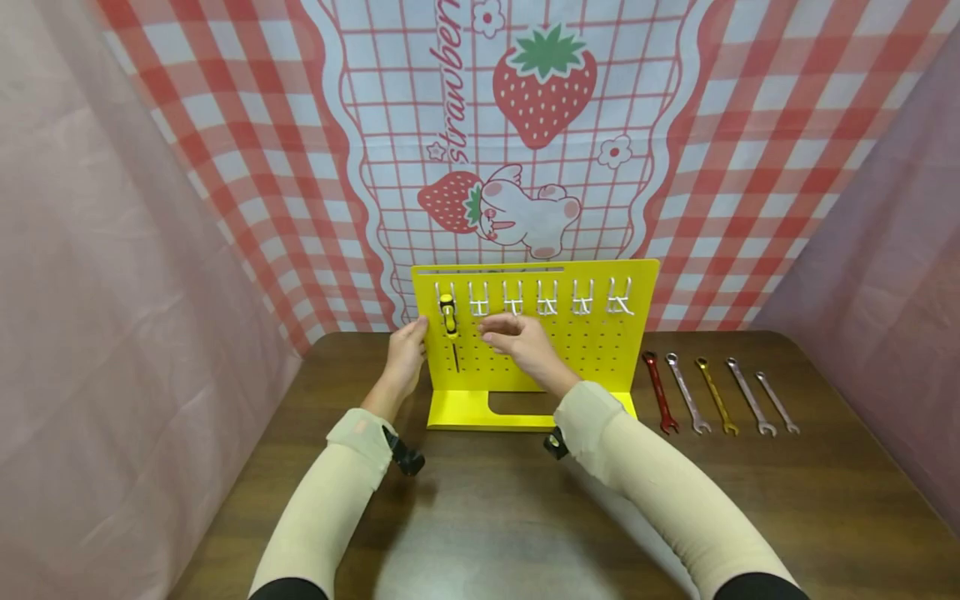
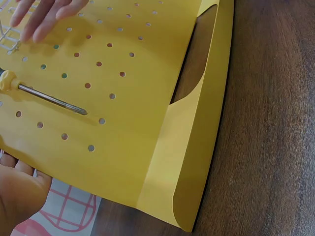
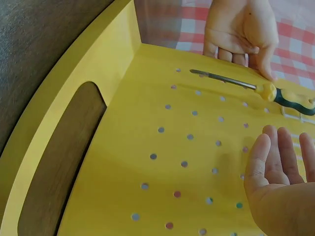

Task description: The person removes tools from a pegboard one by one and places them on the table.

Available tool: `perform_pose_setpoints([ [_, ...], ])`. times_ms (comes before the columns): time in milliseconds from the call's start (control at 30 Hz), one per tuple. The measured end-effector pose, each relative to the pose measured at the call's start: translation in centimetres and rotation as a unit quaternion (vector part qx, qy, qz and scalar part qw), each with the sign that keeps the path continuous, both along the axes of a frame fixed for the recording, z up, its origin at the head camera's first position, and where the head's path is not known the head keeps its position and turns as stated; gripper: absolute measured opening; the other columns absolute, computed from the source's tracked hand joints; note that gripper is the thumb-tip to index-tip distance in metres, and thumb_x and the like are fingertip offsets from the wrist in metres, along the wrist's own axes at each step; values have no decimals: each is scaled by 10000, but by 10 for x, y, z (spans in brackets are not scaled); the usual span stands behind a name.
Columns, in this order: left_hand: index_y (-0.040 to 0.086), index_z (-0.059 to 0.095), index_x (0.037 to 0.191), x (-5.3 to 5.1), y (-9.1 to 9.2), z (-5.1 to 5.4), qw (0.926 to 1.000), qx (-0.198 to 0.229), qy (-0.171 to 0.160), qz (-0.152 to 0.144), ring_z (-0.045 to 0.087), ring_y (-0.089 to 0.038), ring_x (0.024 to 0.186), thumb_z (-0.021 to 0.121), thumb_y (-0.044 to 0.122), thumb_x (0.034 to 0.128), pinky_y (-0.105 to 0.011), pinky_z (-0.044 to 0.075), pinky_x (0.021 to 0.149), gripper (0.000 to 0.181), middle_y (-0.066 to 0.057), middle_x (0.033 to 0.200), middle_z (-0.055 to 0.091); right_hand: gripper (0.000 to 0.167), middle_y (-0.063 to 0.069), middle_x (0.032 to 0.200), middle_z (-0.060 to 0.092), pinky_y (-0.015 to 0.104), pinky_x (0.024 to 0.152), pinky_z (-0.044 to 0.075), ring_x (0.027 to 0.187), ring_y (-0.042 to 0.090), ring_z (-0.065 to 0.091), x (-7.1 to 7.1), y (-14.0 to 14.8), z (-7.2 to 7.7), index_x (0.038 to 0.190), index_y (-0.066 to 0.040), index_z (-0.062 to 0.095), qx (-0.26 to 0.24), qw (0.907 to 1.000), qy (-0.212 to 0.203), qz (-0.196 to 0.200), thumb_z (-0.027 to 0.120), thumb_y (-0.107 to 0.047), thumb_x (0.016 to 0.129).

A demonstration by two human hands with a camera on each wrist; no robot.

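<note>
A yellow pegboard [image 1: 540, 358] stands upright on its folded base, with a row of white wire hooks [image 1: 547, 298] near the top. From the leftmost hook hangs a screwdriver [image 1: 448, 318] with a yellow and black handle, its tip pointing down. My left hand [image 1: 405, 357] grips the board's left edge; in the right wrist view its thumb lies at the front and its other fingers go behind. Before the board, right of the screwdriver, my right hand [image 1: 521, 343] holds nothing, its fingers loosely extended and apart in the right wrist view [image 3: 283, 179].
Several wrenches lie in a row right of the board, among them a red wrench [image 1: 660, 392] and a gold wrench [image 1: 717, 396]. The brown wooden table [image 1: 480, 517] extends toward me. A strawberry-print cloth [image 1: 540, 192] hangs behind, with pink curtains [image 1: 112, 292] at the sides.
</note>
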State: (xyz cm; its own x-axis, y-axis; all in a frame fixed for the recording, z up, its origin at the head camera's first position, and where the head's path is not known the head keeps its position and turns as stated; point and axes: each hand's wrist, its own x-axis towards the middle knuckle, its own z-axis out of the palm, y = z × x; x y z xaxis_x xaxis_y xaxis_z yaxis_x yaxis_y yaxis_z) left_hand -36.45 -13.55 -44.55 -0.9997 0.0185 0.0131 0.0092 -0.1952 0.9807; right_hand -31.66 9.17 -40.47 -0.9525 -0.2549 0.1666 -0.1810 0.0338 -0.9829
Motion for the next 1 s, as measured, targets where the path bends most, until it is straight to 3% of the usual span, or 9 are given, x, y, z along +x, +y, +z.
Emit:
perform_pose_setpoints([
  [300,-45,623,1291,-1,1,-1,9998,-136,27,145,565,-328,1248,481,323,1082,-464,421,1089,447,-207,1303,615,360,168,1281,651,478,970,519,1158,298,619,-11,-21,-5,1320,-4,630,157,9999,-49,-10,672,-55,966],
  [400,-46,671,1094,-1,2,-1,9992,-279,74,271,626,-232,1033,500,310,1077,-383,508,951,395,-126,1065,665,364,162,1267,657,498,974,512,1142,293,624,-13,-26,-6,1323,-5,626,180,9998,-34,-12,672,-54,966],
  [533,-10,669,977,0,4,0,9966,-552,271,550,492,-141,726,532,273,1068,-268,451,677,327,-26,793,540,357,154,1239,668,488,964,521,1118,289,630,-14,-31,-8,1312,-10,634,252,9997,18,-40,678,-54,960],
  [633,-10,694,1056,1,5,0,9934,-774,440,719,501,-123,705,574,213,1048,-240,446,646,254,-16,797,573,375,159,1244,664,490,966,519,1114,296,630,-15,-35,-10,1320,-12,627,272,9996,6,-32,685,-50,952],
  [767,-37,682,1135,2,6,-2,9919,-915,548,691,631,-150,820,637,117,1004,-270,528,753,207,-106,949,710,406,182,1258,653,470,960,527,1113,312,634,-16,-40,-14,1331,10,612,268,9996,-75,-80,698,-36,937],
  [1000,-47,672,1138,2,6,-3,9920,-864,607,698,665,-175,836,643,60,988,-314,553,790,187,-173,1007,719,434,189,1193,651,461,939,541,1057,298,645,-14,-54,-14,1341,40,583,7,9995,-265,-177,690,-1,922],
])
